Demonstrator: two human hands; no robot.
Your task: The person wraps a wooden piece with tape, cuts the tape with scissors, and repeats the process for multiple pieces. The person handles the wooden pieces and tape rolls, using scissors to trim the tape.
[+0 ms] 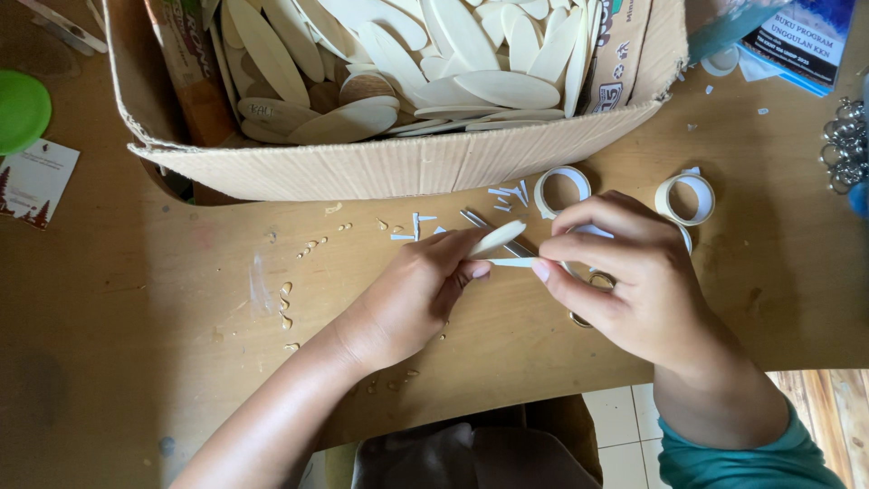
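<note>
From my head camera, my left hand (412, 294) pinches a pale oval wooden piece (496, 239) over the table (181, 299), below the cardboard box (389, 167). My right hand (634, 281) pinches a white strip (512, 263); my fingers hide its end.

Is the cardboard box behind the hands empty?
No, the cardboard box is heaped with pale, flat oval wooden pieces, and the left hand holds one such piece.
</note>
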